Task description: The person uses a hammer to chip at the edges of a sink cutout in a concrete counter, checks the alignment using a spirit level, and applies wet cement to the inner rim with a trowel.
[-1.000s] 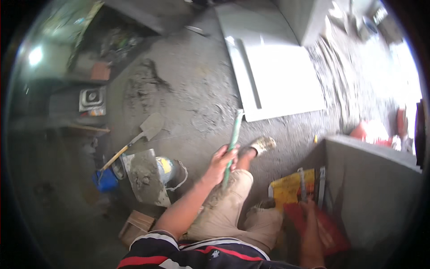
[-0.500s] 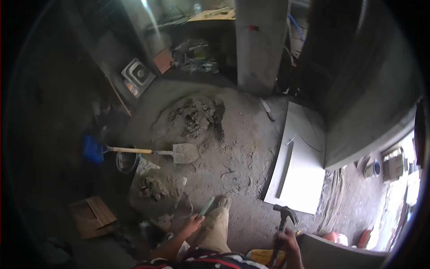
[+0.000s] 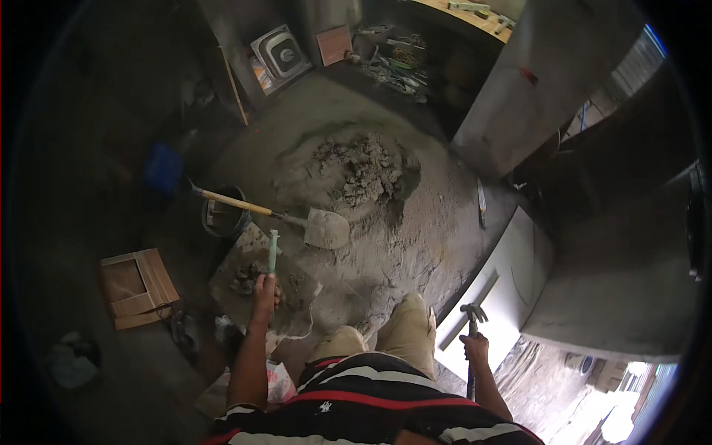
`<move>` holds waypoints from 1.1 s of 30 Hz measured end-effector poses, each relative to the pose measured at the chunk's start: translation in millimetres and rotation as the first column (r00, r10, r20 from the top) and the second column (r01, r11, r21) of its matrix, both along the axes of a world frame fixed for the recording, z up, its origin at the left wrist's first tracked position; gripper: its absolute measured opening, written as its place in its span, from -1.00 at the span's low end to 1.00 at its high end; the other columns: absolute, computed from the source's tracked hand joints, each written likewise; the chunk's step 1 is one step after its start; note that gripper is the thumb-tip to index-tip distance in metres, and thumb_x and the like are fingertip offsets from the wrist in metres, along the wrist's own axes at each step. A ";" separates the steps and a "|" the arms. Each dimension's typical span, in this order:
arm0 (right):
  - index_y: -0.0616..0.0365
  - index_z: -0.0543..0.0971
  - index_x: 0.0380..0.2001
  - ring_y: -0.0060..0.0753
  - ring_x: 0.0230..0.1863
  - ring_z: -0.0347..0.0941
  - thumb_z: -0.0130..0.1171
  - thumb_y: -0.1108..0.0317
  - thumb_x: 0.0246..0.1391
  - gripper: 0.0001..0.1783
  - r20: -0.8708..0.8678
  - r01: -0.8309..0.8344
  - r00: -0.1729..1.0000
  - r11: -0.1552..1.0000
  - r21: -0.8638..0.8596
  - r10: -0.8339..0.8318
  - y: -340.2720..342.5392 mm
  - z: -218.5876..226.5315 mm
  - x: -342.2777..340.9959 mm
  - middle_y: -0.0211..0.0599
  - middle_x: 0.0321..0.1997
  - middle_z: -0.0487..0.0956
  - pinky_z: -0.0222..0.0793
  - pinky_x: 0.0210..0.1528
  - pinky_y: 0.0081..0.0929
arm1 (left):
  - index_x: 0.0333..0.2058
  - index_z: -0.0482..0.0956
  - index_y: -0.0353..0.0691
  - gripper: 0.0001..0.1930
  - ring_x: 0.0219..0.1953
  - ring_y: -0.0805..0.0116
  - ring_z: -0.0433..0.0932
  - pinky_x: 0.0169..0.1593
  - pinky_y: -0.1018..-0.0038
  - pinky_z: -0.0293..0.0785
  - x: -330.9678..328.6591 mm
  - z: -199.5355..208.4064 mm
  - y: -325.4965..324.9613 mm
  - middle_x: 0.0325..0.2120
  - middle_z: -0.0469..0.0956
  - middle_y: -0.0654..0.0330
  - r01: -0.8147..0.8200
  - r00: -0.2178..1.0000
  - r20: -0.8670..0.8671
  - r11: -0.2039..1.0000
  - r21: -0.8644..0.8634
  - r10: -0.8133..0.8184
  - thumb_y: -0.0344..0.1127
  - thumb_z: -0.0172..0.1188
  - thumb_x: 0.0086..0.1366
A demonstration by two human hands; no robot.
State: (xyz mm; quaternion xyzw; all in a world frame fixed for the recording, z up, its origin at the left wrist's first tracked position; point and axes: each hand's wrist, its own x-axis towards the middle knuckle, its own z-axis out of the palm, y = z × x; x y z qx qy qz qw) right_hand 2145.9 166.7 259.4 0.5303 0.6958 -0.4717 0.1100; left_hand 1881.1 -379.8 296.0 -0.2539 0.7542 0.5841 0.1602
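Observation:
My left hand (image 3: 266, 294) is closed round a pale green stick-like tool (image 3: 273, 256), which points up and has a whitish end; its exact kind does not show. Behind it lies a flat board (image 3: 300, 278) with a lump of wet mortar on it. At the right, my right hand (image 3: 475, 346) grips a claw hammer (image 3: 473, 312) by its dark handle, head upward. A white panel (image 3: 512, 259) lies on the floor beyond the hammer. My knees are bent near the middle of the lower edge.
A heap of mortar (image 3: 371, 167) lies on the floor ahead. A shovel (image 3: 326, 228) with a wooden handle rests across a dark bucket (image 3: 226, 215). At left is a wooden frame (image 3: 141, 285). A steel sink (image 3: 282, 55) leans on the far wall; a long blade-like tool (image 3: 482, 204) lies right.
The view has swung, so the room's things sit elsewhere in the picture. My left hand has risen with the green tool, now more upright. The hammer stays in my right hand.

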 end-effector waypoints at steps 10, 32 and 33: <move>0.19 0.72 -0.30 -0.17 -0.33 0.69 0.35 -0.07 -0.05 -0.50 0.557 -0.754 0.521 0.655 -0.054 0.646 151.9 -96.7 -141.3 -0.14 -0.36 0.72 0.63 -0.22 -0.20 | 0.00 0.47 -0.29 -0.62 -0.57 0.50 0.36 -0.49 0.49 0.28 -53.2 -38.4 73.3 -0.51 0.41 0.27 -0.181 0.942 0.247 0.962 -0.203 0.229 -0.06 0.01 0.51; 0.29 0.65 -0.24 -0.15 -0.52 0.60 0.38 -0.04 -0.08 -0.44 0.316 -0.802 0.487 0.560 -0.206 0.814 102.1 -98.9 -666.3 -0.09 -0.43 0.64 0.58 -0.51 -0.21 | -0.29 0.45 -0.17 -0.74 -0.80 0.45 0.31 -0.73 0.48 0.23 -370.7 -63.2 39.6 -0.67 0.38 0.28 -0.445 0.887 0.102 0.893 -0.065 0.450 -0.10 0.09 0.45; 0.26 0.66 -0.22 -0.08 -0.44 0.64 0.38 -0.07 -0.10 -0.43 0.290 -0.813 0.490 0.551 -0.190 0.822 78.6 -93.1 -699.8 -0.03 -0.38 0.67 0.59 -0.41 -0.16 | -0.29 0.45 -0.16 -0.74 -0.81 0.45 0.30 -0.73 0.48 0.24 -398.9 -77.3 19.4 -0.68 0.39 0.28 -0.421 0.895 0.134 0.905 -0.067 0.426 -0.08 0.09 0.45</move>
